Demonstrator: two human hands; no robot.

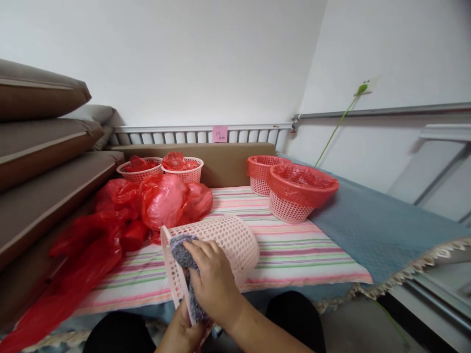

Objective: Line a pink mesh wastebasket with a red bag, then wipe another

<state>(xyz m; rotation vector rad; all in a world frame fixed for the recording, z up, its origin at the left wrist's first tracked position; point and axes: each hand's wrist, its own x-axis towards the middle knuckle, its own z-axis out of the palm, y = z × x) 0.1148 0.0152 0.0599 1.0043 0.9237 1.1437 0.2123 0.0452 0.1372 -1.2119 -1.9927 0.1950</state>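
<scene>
A pale pink plastic basket [235, 240] with round holes lies on its side over the striped cloth, its rim facing left. My left hand [183, 329] is closed on the lower part of that rim. With bent fingers, my right hand [215, 277] presses a fuzzy grey cleaning cloth [184, 252] against the basket's side near the rim. Part of the cloth hangs down between the two hands. The palm sides of both hands are hidden.
Red plastic bags [162, 201] lie in a heap at left. Two baskets with red liners [303, 184] stand at right, and two more baskets [184, 171] hold red plastic at the back left. Stacked brown cushions [44, 137] border the left side; a radiator [158, 135] runs behind.
</scene>
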